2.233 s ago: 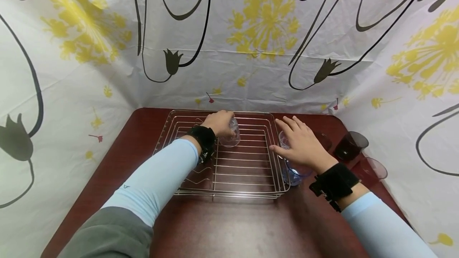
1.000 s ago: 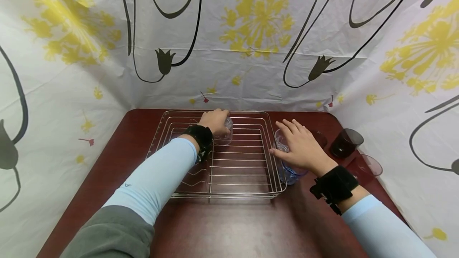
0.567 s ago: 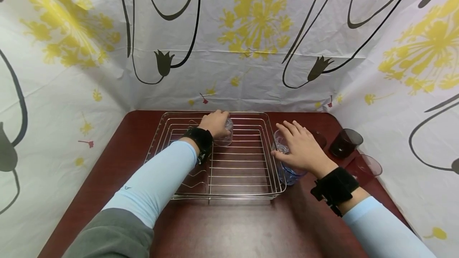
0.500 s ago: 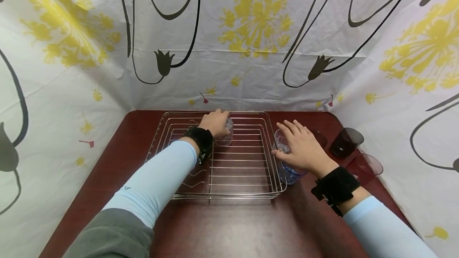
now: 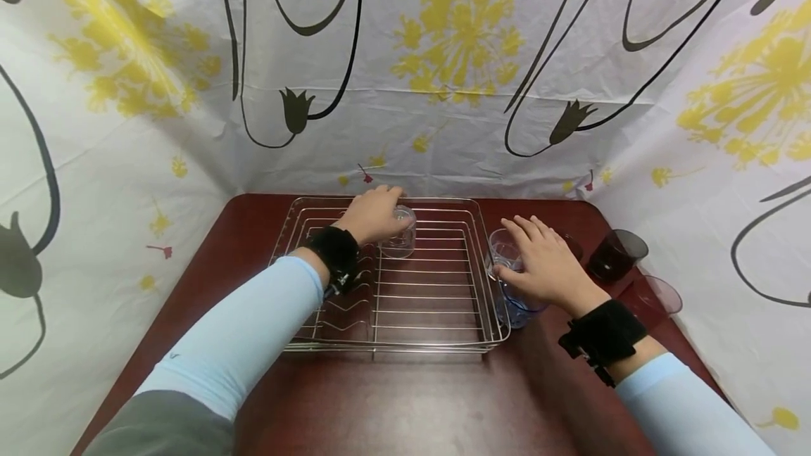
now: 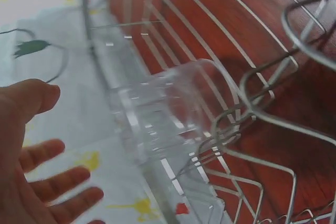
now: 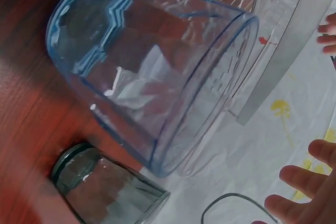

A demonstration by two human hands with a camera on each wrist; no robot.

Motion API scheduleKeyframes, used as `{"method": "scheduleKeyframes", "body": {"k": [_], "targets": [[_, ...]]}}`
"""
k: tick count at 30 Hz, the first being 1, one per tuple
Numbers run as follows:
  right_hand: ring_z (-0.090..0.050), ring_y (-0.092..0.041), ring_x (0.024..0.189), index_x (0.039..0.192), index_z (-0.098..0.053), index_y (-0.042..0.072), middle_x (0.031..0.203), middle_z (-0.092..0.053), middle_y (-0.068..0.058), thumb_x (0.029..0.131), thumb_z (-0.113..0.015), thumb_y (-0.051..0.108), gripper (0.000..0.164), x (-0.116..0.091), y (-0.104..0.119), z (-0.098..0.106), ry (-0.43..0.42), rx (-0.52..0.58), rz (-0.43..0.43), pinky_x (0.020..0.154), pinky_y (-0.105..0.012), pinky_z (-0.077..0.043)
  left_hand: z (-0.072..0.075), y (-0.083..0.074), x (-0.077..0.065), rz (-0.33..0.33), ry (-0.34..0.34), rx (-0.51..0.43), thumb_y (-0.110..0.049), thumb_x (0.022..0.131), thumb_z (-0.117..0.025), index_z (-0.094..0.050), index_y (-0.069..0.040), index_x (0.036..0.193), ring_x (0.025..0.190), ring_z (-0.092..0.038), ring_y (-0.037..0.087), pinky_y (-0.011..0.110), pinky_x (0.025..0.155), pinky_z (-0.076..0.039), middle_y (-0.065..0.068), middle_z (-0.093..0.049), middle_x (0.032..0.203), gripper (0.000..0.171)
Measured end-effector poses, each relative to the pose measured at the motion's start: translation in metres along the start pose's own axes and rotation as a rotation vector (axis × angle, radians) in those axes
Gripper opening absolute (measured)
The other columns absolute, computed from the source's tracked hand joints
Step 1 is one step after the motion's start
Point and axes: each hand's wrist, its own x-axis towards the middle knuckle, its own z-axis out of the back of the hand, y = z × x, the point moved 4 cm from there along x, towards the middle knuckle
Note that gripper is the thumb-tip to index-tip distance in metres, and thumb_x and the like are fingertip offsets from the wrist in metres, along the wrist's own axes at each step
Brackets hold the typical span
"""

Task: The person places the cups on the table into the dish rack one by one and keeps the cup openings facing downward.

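Note:
A clear drinking glass [image 5: 399,239] stands upside down on the wire dish rack [image 5: 431,345], toward its back. Beside it, my left hand [image 5: 370,217] is spread; in the left wrist view its fingers [image 6: 63,179] are apart from the glass [image 6: 163,111] and hold nothing. My right hand [image 5: 548,266] hovers over the table at the rack's right side, fingers straight and spread. Under and beside it are a clear glass [image 5: 502,243] and a blue-tinted glass [image 5: 516,309], both partly hidden in the head view. In the right wrist view the blue-tinted glass [image 7: 152,72] stands upright.
Farther right stand a dark grey glass [image 5: 616,255] and a pinkish glass [image 5: 655,298]. Another reddish glass [image 5: 573,248] is mostly hidden behind my right hand. Wavy wire dividers [image 5: 345,312] line the rack's left part. A patterned cloth [image 5: 393,139] encloses the table [image 5: 393,407].
My left hand has let go of the clear glass and drawn back slightly to the left; the glass stays on the rack. My right hand has shifted slightly right, still spread.

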Motion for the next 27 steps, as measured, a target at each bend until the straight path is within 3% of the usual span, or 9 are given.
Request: {"method": "scheduleKeyframes", "body": {"k": [6,9,16,23,27], "targets": [[-0.026,-0.052,0.144,0.155,-0.033,0.009,0.155,-0.035,-0.025,0.092,-0.063,0.051,0.082,-0.004,-0.002,-0.003,0.032,0.011,-0.004,0.112,-0.069,-0.026,0.033,0.013,-0.040,-0.051,-0.143,-0.093,-0.047,0.099,-0.056,-0.045,-0.023,0.150,0.139,-0.046,0.025,0.053,0.116,-0.033,0.003,-0.049,0.151,0.057],[-0.026,-0.052,0.144,0.155,-0.033,0.009,0.155,-0.035,-0.025,0.092,-0.063,0.050,0.081,-0.006,-0.006,-0.004,0.034,0.005,-0.020,0.112,-0.069,-0.026,0.041,0.020,-0.060,-0.055,-0.208,-0.102,-0.050,0.099,-0.055,-0.045,-0.023,0.150,0.142,-0.043,0.025,0.055,0.117,-0.030,0.003,-0.047,0.153,0.058],[-0.028,-0.052,0.143,0.156,-0.032,0.010,0.155,-0.035,-0.024,0.093,-0.062,0.052,0.081,-0.007,-0.009,-0.004,0.032,-0.003,-0.027,0.107,-0.073,-0.029,0.038,0.036,-0.096,-0.010,-0.283,0.014,-0.061,0.095,-0.053,-0.042,-0.019,0.152,0.143,-0.039,0.032,0.060,0.116,-0.029,0.010,-0.043,0.156,0.071],[-0.031,-0.050,0.142,0.154,-0.035,0.009,0.153,-0.038,-0.024,0.093,-0.061,0.057,0.083,-0.015,-0.014,-0.005,0.028,0.004,-0.028,0.111,-0.068,-0.027,0.031,0.041,-0.123,0.043,-0.240,0.018,-0.068,0.091,-0.054,-0.039,-0.019,0.155,0.146,-0.032,0.037,0.066,0.117,-0.021,0.016,-0.034,0.160,0.082],[-0.029,-0.051,0.142,0.154,-0.035,0.007,0.153,-0.038,-0.025,0.094,-0.060,0.055,0.081,-0.020,-0.020,-0.005,0.027,-0.006,-0.032,0.112,-0.068,-0.026,0.030,0.042,-0.134,0.058,-0.257,0.008,-0.068,0.090,-0.056,-0.039,-0.019,0.154,0.146,-0.032,0.036,0.066,0.117,-0.021,0.015,-0.037,0.158,0.083]]}}
